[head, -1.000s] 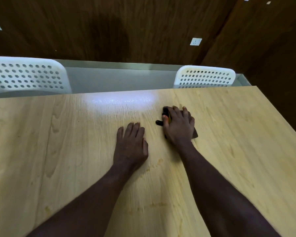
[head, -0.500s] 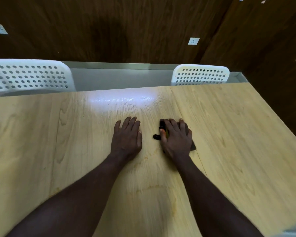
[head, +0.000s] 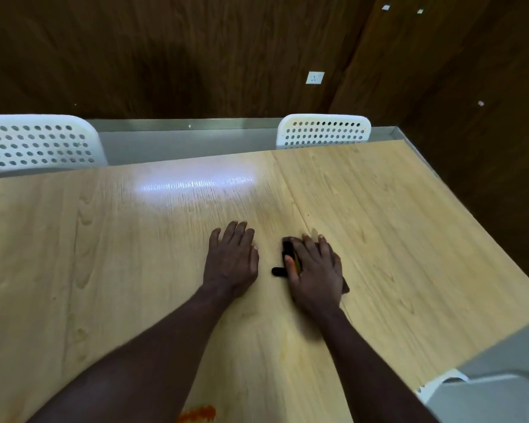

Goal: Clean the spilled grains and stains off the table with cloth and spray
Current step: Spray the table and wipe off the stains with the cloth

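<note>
As we look down on the pale wood-grain table [head: 409, 239], both of our bare forearms reach forward across it. Our left hand [head: 231, 264] lies flat on the wood, fingers straight and close together, holding nothing. Just beside it, our right hand [head: 315, 276] presses flat on a small dark cloth [head: 287, 250], fingers straight over it and not curled round it. Only the cloth's dark edges show past the hand.

No spray bottle is in view, and we can make out no loose grains. The wood around the hands looks mostly clean. An orange stain [head: 197, 414] sits at the near edge, between our forearms. We judge the wiping partly done, with that stain yet to be cleaned.

Two white perforated chairs [head: 37, 145] [head: 322, 131] stand beyond the far edge.
</note>
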